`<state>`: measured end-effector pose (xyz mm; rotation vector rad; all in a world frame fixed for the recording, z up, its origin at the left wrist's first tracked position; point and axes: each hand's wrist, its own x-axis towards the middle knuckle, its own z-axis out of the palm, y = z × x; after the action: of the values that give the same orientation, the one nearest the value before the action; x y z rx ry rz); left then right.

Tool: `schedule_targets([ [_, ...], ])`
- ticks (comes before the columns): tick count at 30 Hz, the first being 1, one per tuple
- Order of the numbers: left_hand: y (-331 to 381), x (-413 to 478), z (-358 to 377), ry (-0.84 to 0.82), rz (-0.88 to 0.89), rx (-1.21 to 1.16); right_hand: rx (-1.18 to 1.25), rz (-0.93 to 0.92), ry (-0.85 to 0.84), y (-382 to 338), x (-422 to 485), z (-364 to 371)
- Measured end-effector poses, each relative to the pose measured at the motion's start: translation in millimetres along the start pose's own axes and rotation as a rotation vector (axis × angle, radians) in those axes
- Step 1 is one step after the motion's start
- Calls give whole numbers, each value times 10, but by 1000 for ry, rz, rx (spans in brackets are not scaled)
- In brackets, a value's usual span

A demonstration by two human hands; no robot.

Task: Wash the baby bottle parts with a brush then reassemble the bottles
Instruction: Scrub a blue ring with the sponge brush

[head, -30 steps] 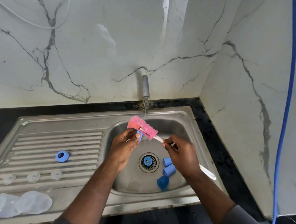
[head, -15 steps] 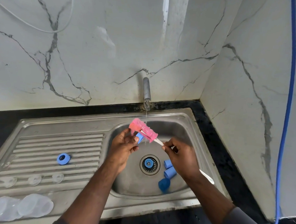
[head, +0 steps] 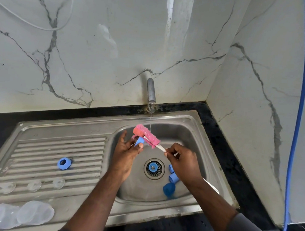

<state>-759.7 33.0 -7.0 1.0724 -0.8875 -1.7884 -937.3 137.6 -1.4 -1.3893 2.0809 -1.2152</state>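
Think of the drain as the middle of a clock, with 12 pointing at the wall.

Closest, down at 8 o'clock, some big clear pieces lie on the front edge of the sink. They are too blurry to name. A little farther back, three small clear teats sit in a row on the ribbed side. Behind them, at 9 o'clock, a blue ring lies on the ribs.

Inside the bowl, a blue bit sits right in the drain. Three blue caps lie close together from 3 to 5 o'clock, partly under the right arm.

The left hand is at 10 o'clock. It holds a small blue part between thumb and fingers. The right hand is at 2 o'clock. Its curled fingers pinch the white handle of the brush. The pink head of the brush is up near 12 o'clock and touches the small blue part. The far end of the handle pokes out behind the right wrist.

At 12 o'clock stands the tap. A thin line of water falls from it down to the pink head.

A black counter runs round the sink. Behind it is a white wall with grey lines. A blue hose hangs far off at 2 o'clock, and a thin white cord loops at 11 o'clock.
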Motion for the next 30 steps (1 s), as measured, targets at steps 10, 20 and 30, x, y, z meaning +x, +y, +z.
schedule_targets([
  [10,15,-22,-27,-19,-14,77,8,-25,-28,67,-62,-18],
  [20,125,-34,139,-64,-7,-38,-29,-136,20,1,-55,-39],
  [30,168,-69,143,-77,-36,-205,76,15,-27,57,-31,-67],
])
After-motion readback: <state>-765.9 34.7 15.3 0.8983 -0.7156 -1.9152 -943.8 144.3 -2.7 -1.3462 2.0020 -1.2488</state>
